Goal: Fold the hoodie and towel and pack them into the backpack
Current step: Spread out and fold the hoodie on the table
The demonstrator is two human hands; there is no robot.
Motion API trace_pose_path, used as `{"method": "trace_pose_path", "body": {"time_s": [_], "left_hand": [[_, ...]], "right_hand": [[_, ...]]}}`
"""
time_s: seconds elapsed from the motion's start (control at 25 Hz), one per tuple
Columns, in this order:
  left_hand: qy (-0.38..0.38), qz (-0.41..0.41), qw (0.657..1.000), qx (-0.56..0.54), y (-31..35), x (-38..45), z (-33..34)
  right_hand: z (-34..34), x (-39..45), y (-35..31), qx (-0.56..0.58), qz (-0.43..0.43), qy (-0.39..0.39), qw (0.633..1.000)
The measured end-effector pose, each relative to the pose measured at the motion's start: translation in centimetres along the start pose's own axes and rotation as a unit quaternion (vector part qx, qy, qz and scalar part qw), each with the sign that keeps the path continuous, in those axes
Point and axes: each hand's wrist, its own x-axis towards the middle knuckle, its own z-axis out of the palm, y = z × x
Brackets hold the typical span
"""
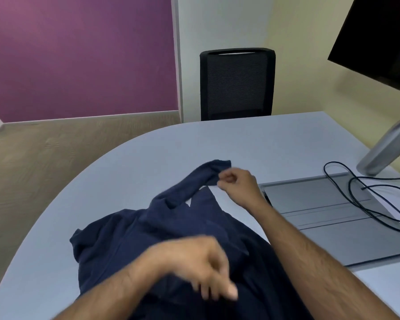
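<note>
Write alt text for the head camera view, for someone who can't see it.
A person's right hand pinches the cuff of a navy blue fabric hoodie spread on a rounded pale grey table, while the blurred left hand hovers over its body. A black mesh office chair stands beyond.

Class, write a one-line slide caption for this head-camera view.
Right hand pinches the navy hoodie sleeve cuff on the table; blurred left hand hovers.

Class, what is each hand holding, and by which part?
Right hand pinches the hoodie by its sleeve cuff. Left hand is blurred; cannot tell.
</note>
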Motion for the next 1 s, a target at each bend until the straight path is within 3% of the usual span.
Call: {"method": "trace_pose_path", "body": {"time_s": [0.04,0.08,0.12,0.16,0.24,0.36,0.44,0.52,0.6,0.76,0.84,0.92,1.0], "left_hand": [[0.142,0.015,0.989,0.035,-1.5,0.8,-1.2],[0.269,0.027,0.954,0.130,-3.4,1.5,-2.6],[0.318,0.029,0.916,0.243,-4.9,2.2,-3.8],[0.306,0.022,0.900,0.309,-6.2,3.0,-4.4],[0.210,0.005,0.901,0.379,-7.8,5.1,-3.8],[0.113,0.011,0.901,0.419,-8.4,7.6,-1.8],[0.144,0.062,0.899,0.408,-8.7,7.8,-1.6],[0.199,0.088,0.920,0.327,-9.0,7.0,-2.1],[0.239,0.064,0.934,0.257,-9.7,5.4,-3.7],[0.299,-0.035,0.903,0.306,-11.4,1.1,-8.3],[0.324,-0.086,0.890,0.310,-12.0,-0.5,-9.8],[0.361,-0.118,0.871,0.311,-12.2,-1.4,-10.8],[0.378,-0.147,0.856,0.320,-12.5,-2.1,-11.5]], "right_hand": [[-0.6,-0.8,2.3,-0.023,0.031,-0.006,0.999],[-1.2,-1.9,4.5,-0.051,0.054,-0.046,0.996],[-1.7,-3.2,6.5,-0.096,0.056,-0.106,0.988],[-2.1,-4.2,8.1,-0.160,0.030,-0.165,0.973],[-2.4,-5.6,10.2,-0.307,-0.073,-0.250,0.916],[-2.0,-5.7,11.1,-0.401,-0.129,-0.284,0.861],[-1.8,-5.3,11.3,-0.425,-0.157,-0.286,0.845],[-1.9,-5.1,11.6,-0.442,-0.207,-0.253,0.835],[-2.0,-4.7,11.8,-0.436,-0.255,-0.207,0.838],[-3.3,-4.4,10.5,-0.295,-0.205,-0.154,0.921],[-3.9,-4.2,9.4,-0.231,-0.197,-0.129,0.944],[-4.4,-4.3,8.4,-0.231,-0.169,-0.148,0.947],[-5.1,-4.1,8.4,-0.297,-0.128,-0.205,0.924]]}}
